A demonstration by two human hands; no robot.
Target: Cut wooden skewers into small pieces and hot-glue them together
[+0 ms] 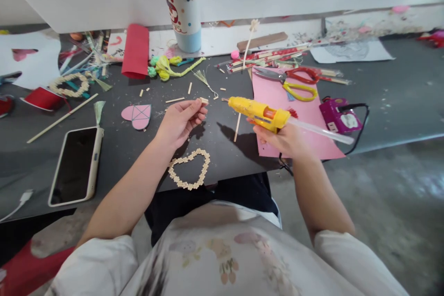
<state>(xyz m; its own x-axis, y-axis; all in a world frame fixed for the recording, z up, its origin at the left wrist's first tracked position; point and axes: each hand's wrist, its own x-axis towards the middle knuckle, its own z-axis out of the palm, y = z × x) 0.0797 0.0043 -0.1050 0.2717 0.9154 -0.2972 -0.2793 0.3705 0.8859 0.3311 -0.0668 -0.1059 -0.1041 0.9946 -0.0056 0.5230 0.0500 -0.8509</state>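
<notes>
Between the thumb and fingers of my left hand is a short pale wooden stick piece. My right hand is wrapped round a yellow hot glue gun, its nozzle pointing left toward the stick piece, a gap apart from it. A long clear glue stick juts from the gun's back. Below my left hand, a heart-shaped outline of small pale pieces lies at the table edge. A pink paper heart with drawn lines rests left of that hand. Several cut stick bits lie around.
Scissors lie on pink paper at the right, beside a purple box with a black cable. A phone lies at left. A bottle stands at the back near a red paper roll and yellow yarn.
</notes>
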